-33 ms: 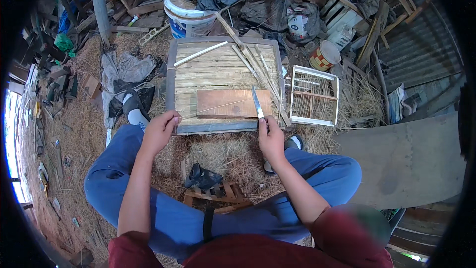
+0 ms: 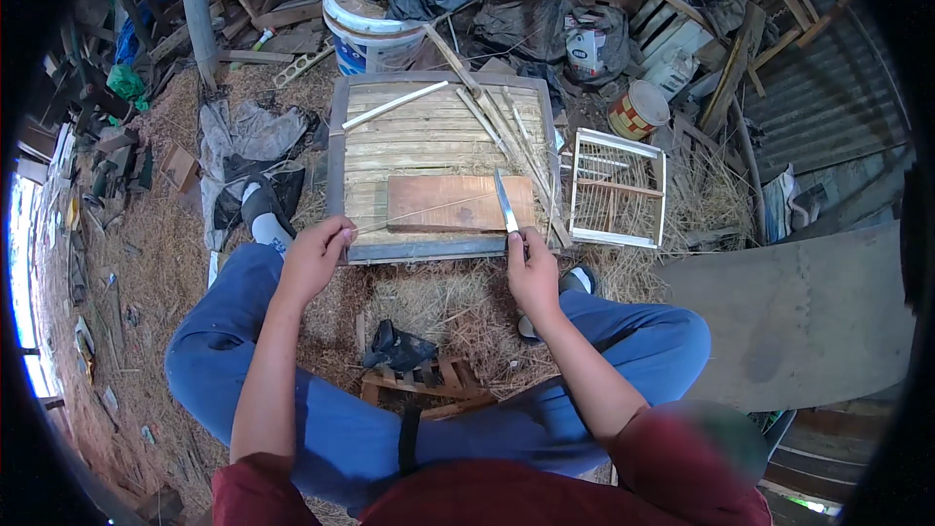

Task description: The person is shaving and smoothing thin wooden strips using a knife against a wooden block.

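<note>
My left hand [image 2: 317, 258] is closed, pinching the near end of a thin wooden strip [image 2: 429, 209]. The strip slants up to the right across a reddish-brown wooden block [image 2: 443, 219], its far end close to the knife blade. In my right hand [image 2: 533, 275] is a knife [image 2: 504, 200], its silver blade pointing up and slightly left over the right part of the block. The block lies on the near side of a low slatted table [image 2: 380, 151] with a grey frame. Whether the blade touches the strip I cannot tell.
Loose sticks [image 2: 482, 122] and a pale strip [image 2: 394, 105] lie on the table's far part. To its right rests a small cage-like wooden frame [image 2: 616, 190]. A white bucket [image 2: 341, 15] stands behind, a checkered tin [image 2: 638, 109] at back right. Straw and shavings cover the ground.
</note>
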The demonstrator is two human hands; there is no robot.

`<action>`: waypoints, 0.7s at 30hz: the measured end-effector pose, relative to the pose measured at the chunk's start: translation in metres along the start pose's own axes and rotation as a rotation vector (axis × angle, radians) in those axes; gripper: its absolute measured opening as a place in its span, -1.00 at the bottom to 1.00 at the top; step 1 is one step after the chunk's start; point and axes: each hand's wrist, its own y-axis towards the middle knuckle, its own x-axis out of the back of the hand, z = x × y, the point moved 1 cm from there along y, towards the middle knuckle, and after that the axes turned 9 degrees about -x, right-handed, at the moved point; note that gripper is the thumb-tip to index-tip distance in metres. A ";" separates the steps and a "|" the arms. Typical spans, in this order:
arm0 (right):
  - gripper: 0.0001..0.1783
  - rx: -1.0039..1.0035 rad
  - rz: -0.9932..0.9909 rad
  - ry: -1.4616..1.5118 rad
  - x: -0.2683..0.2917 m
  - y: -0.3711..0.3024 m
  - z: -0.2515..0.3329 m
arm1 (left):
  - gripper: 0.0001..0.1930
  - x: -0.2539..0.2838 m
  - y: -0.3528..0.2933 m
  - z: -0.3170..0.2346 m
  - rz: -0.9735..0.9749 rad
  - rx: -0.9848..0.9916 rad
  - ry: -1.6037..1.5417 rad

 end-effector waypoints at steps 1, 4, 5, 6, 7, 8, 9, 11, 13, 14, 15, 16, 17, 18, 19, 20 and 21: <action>-0.72 -0.002 0.007 -0.012 0.000 0.000 0.001 | -0.85 -0.001 0.000 -0.001 -0.002 0.002 -0.002; -0.71 0.077 -0.042 0.012 -0.007 0.001 -0.003 | -0.85 -0.002 0.000 0.000 0.001 0.011 -0.019; -0.71 0.079 -0.039 0.012 -0.009 0.000 -0.002 | -0.86 -0.004 -0.001 0.002 -0.011 0.001 -0.022; -0.71 0.082 -0.022 -0.009 -0.012 -0.002 -0.001 | -0.86 -0.004 -0.001 0.004 -0.022 -0.008 -0.025; -0.70 0.084 -0.007 -0.033 -0.013 -0.004 0.002 | -0.86 -0.005 -0.001 0.003 -0.024 -0.007 -0.026; -0.70 0.085 -0.006 -0.034 -0.015 -0.008 0.005 | -0.86 -0.006 -0.001 0.001 -0.033 -0.013 -0.020; -0.73 0.069 0.025 -0.058 -0.018 -0.012 0.009 | -0.86 -0.006 -0.001 0.001 -0.042 -0.019 -0.015; -0.75 0.067 0.080 -0.093 -0.024 -0.018 0.013 | -0.86 -0.005 -0.001 0.003 -0.038 -0.017 -0.010; -0.75 0.089 0.069 -0.087 -0.022 -0.019 0.018 | -0.86 -0.004 -0.001 0.003 -0.032 -0.015 -0.006; -0.74 0.109 0.058 -0.081 -0.022 -0.019 0.020 | -0.86 -0.004 -0.002 0.001 -0.024 -0.001 -0.018; -0.73 0.114 0.003 -0.082 -0.021 -0.013 0.017 | -0.86 -0.004 -0.002 -0.001 -0.017 0.013 -0.030; -0.73 0.117 0.005 -0.079 -0.019 -0.011 0.014 | -0.86 -0.004 -0.002 0.000 -0.019 0.014 -0.027; -0.74 0.104 0.003 -0.077 -0.018 -0.008 0.012 | -0.86 -0.004 -0.002 0.001 -0.026 -0.006 -0.018; -0.74 0.090 0.000 -0.075 -0.019 -0.007 0.010 | -0.86 -0.004 -0.002 0.001 -0.032 -0.026 -0.010; -0.74 0.016 0.030 -0.058 -0.019 -0.014 0.015 | -0.86 -0.005 -0.001 0.000 -0.033 -0.026 -0.013; -0.74 0.016 0.030 -0.061 -0.025 -0.018 0.013 | -0.86 -0.006 0.000 -0.001 -0.034 -0.011 -0.015; -0.73 0.063 0.041 -0.081 -0.032 -0.022 0.010 | -0.87 -0.007 0.001 -0.002 -0.034 0.003 -0.018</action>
